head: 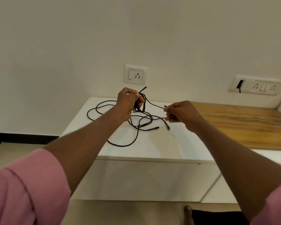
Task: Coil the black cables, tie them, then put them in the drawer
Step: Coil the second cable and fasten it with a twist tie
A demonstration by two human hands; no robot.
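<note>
Black cables (pixel 136 125) lie in loose tangled loops on the white cabinet top (pixel 177 143). My left hand (pixel 128 103) is raised above them and grips a small coiled bundle of black cable (pixel 142 104), one plug end sticking up past my fingers. My right hand (pixel 182 113) pinches the same cable's free end, and a short taut stretch of cable (pixel 154 104) runs between the two hands. A closed white drawer front (pixel 144 179) sits under the cabinet top.
A wooden counter (pixel 243 124) joins the white top on the right. Two wall socket plates (pixel 135 75) (pixel 256 86) are on the wall behind. The floor and my foot (pixel 187 211) show below. The left of the cabinet drops to the floor.
</note>
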